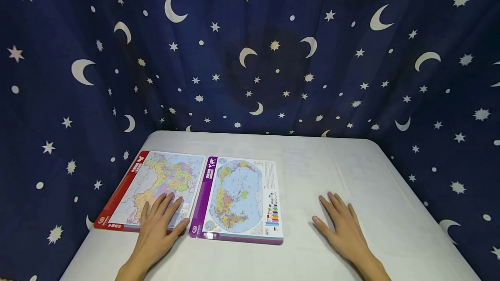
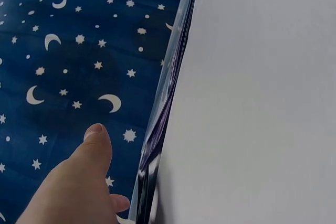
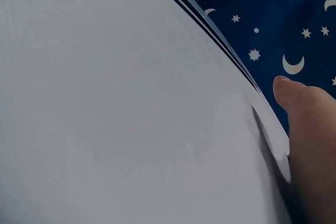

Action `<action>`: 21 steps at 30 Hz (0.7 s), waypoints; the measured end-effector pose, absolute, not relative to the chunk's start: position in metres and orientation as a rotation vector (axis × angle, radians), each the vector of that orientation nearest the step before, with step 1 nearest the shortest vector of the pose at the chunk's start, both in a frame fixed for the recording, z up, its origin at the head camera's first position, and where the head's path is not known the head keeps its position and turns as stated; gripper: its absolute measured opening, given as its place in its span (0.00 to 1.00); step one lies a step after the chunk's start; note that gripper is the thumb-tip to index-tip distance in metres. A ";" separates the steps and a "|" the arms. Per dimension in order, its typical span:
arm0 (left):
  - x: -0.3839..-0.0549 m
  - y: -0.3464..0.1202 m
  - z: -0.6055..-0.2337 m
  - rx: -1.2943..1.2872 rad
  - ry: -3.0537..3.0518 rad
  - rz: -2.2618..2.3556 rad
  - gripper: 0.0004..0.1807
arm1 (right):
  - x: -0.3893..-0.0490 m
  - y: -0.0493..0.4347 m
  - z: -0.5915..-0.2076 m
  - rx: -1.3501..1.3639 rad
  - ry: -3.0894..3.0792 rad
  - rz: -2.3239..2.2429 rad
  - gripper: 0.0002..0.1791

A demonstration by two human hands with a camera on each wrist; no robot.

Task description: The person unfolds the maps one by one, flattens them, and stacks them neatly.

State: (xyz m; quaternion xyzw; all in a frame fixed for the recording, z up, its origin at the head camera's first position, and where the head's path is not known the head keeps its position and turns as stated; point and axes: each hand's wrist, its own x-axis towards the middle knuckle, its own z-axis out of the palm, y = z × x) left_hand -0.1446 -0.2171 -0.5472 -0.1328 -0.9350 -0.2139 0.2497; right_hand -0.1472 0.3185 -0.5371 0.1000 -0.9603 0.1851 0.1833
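In the head view my left hand rests with spread, fairly straight fingers over the near right corner of a red-bordered map sheet. It covers part of the coloured map. Just right of it lies a purple-bordered world map sheet, which my left hand does not hold. My right hand lies palm down on the white table, fingers extended, apart from both maps. The left wrist view has the left thumb beside a thin, edge-on sheet. The right thumb appears in the right wrist view.
The white tabletop has rounded far corners. A dark blue curtain printed with moons and stars stands behind it and along both sides. Both maps lie flat, side by side, on the table's left half.
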 end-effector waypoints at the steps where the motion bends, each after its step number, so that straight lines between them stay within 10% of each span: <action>1: -0.144 -0.215 -0.547 -0.370 -2.542 -0.584 0.36 | -0.147 0.315 -0.538 0.287 -2.707 0.524 0.40; 21: -0.139 -0.178 -0.545 -0.414 -2.584 -0.638 0.38 | -0.141 0.247 -0.539 0.466 -2.707 0.615 0.38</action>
